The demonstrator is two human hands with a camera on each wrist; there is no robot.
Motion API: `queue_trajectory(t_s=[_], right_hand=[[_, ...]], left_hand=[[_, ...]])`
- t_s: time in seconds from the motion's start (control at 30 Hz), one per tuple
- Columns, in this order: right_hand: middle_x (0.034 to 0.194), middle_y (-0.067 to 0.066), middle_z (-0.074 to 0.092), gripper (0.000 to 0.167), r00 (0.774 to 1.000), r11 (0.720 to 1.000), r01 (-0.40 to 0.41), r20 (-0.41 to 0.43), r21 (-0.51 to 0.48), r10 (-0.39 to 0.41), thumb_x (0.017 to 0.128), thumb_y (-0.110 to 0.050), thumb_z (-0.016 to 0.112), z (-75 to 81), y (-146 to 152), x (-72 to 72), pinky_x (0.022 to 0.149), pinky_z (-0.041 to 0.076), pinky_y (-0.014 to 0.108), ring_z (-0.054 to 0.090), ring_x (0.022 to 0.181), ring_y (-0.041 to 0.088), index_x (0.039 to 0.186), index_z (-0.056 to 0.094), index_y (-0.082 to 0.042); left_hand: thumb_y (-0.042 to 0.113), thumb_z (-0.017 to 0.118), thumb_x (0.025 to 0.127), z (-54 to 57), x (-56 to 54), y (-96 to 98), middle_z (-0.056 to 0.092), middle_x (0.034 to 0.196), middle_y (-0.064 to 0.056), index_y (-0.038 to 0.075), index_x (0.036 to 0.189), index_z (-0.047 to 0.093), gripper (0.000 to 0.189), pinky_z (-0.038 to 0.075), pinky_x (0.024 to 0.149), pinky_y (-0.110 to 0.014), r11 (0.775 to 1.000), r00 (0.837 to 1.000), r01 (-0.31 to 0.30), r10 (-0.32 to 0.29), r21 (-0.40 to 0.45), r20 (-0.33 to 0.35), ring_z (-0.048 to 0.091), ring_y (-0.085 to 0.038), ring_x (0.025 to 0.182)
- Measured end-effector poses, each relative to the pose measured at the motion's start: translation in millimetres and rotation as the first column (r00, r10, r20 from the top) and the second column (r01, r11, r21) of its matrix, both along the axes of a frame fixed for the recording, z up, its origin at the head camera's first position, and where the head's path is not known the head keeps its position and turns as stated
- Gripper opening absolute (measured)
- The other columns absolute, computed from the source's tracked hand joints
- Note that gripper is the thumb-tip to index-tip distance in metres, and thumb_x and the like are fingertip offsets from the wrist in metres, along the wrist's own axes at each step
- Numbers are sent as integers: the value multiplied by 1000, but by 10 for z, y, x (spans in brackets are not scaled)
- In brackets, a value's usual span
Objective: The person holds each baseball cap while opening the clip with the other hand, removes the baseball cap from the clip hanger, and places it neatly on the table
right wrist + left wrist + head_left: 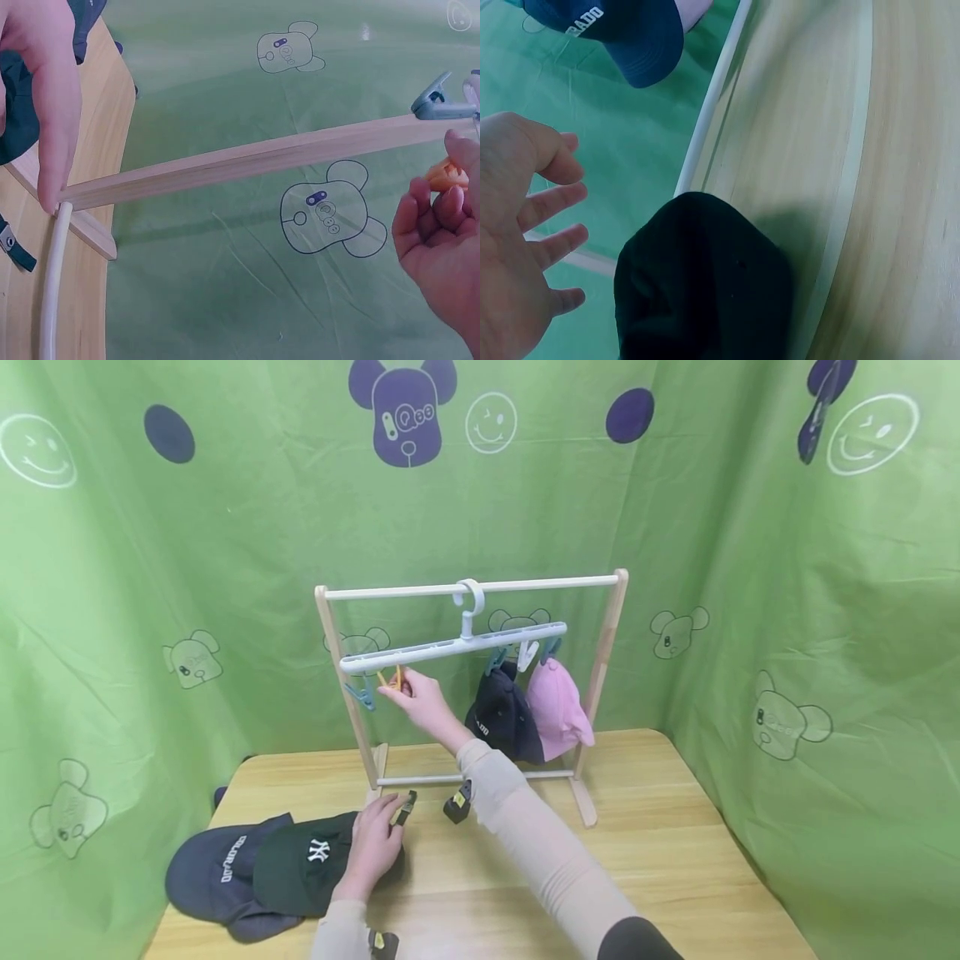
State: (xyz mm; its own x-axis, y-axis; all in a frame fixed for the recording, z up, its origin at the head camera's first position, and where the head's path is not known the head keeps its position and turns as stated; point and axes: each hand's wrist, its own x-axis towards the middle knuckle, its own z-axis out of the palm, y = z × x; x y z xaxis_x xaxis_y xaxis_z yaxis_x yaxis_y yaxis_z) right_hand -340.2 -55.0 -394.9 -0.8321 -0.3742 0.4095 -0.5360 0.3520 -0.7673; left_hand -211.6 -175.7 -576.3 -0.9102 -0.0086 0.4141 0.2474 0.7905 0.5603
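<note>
OK | right hand (424,700) pinches orange clip (448,177) | left hand (375,845) spread, green cap (318,872) at clip's 7 o'clock | likely soft, light; take brim (276,870)

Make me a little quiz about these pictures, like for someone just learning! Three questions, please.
1. Pick one: what colour is the clip that the right hand pinches?
A) white
B) orange
C) pink

2. True or false: the hanger hooks over the rack's top bar.

3. Count: how many caps hang from the hanger?

Key:
1. B, orange.
2. True.
3. Two: the dark cap and the pink cap.
</note>
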Motion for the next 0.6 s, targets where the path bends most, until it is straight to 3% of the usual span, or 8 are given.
queue_trajectory(t_s=[0.3, 0.43, 0.6], right_hand=[[67, -5, 48, 23, 999, 999, -14, -33, -31, 13, 91, -27, 67, -34, 47, -11, 53, 36, 16, 41, 60, 7, 87, 59, -5], [72, 1, 56, 22, 999, 999, -12, -36, -30, 11, 91, -25, 68, -40, 40, -25, 57, 39, 16, 46, 64, 8, 94, 64, -4], [91, 11, 70, 23, 1000, 1000, -11, -14, -29, 10, 93, -21, 65, -53, 30, -21, 67, 48, 15, 59, 76, 12, 107, 66, -2]], left_hand=[[1, 60, 81, -3, -47, 50, 62, 129, -16, 16, 126, 65, 47, 35, 105, -61, 1000, 1000, 6, -6, -17, 9, 55, -39, 123], [3, 59, 81, 0, -57, 48, 62, 130, -16, 16, 126, 65, 46, 35, 105, -63, 1000, 1000, 4, -4, -23, 19, 54, -40, 123], [3, 59, 82, 13, -66, 47, 61, 131, -17, 15, 126, 65, 46, 34, 106, -64, 1000, 1000, 9, -8, -21, 27, 53, -41, 124]])
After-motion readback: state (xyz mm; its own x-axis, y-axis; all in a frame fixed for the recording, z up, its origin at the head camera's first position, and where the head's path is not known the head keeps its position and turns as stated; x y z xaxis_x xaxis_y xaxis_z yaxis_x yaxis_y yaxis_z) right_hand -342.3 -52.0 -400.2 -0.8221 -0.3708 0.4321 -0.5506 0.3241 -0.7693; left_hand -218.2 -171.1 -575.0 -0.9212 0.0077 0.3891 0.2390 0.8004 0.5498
